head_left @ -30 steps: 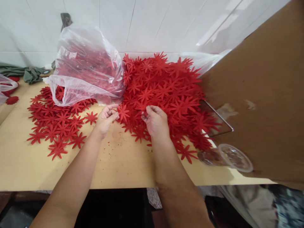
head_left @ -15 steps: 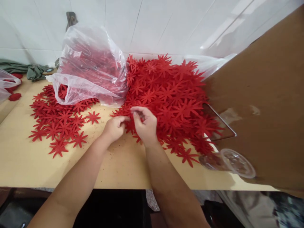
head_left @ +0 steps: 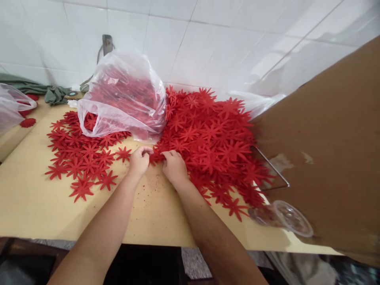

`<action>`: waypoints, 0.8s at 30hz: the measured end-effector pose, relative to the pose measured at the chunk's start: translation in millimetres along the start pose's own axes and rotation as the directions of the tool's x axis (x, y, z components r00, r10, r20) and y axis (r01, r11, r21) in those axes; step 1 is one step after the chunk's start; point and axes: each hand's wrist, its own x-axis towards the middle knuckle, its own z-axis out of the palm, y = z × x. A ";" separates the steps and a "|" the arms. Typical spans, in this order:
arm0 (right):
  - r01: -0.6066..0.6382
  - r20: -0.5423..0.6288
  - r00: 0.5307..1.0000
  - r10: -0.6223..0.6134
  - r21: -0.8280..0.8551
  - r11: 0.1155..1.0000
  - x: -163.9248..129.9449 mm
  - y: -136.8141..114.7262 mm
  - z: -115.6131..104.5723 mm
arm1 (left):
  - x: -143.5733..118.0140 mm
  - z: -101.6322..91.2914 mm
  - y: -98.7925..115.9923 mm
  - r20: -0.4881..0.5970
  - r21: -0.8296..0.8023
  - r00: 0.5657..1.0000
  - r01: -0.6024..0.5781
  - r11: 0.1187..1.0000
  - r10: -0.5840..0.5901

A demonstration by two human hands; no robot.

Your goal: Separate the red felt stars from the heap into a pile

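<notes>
Red flower (head_left: 155,157): between the two hands, at the near-left edge of the large red pile (head_left: 208,134).
Left hand (head_left: 140,161): fingertips pinching its left side.
Right hand (head_left: 175,169): fingers curled at its right side; cannot tell whether they grasp it.
Plastic bag (head_left: 118,123): far left, beside that pile.

No text, label, brand, number or sign can be read: none on the clear plastic bag (head_left: 114,122) beyond the left hand (head_left: 139,161), on the brown board (head_left: 335,150) well to the right of the right hand (head_left: 175,167), or on the clear plastic cup (head_left: 264,215) between. The dark disc (head_left: 72,94) far left of both is too small to tell.
</notes>
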 end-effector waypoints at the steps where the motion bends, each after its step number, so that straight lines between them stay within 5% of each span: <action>1: 0.008 -0.005 1.000 -0.007 0.011 1.000 3.6 2.3 -2.5 | 0.3 -0.2 -1.7 0.003 0.001 1.000 0.006 1.000 -0.006; 6: 0.001 -0.198 0.980 0.010 0.057 0.998 33.2 24.3 -44.3 | 1.2 0.3 -7.8 0.026 0.000 1.000 0.012 1.000 -0.012; 11: -0.057 -0.416 0.908 0.051 -0.001 0.998 65.4 45.0 -113.1 | -0.9 1.8 -9.0 0.043 0.024 0.999 0.007 1.000 -0.008; 14: -0.061 -0.493 0.869 0.046 -0.016 0.998 80.8 63.3 -135.8 | -1.5 2.4 -9.7 0.049 0.045 0.999 -0.004 0.999 0.002; 17: -0.081 -0.508 0.859 0.065 -0.010 0.997 93.6 91.7 -130.4 | -2.1 2.5 -10.1 0.052 0.097 0.999 -0.012 0.995 0.007; 21: -0.193 -0.319 0.927 0.195 0.037 0.980 102.3 123.7 -104.8 | -5.2 2.8 -8.1 0.062 0.162 0.998 -0.016 0.987 0.006; 24: -0.339 -0.358 0.887 0.292 -0.073 0.938 100.5 118.5 -102.1 | -7.7 3.8 -6.2 0.072 0.196 0.997 -0.029 0.980 0.015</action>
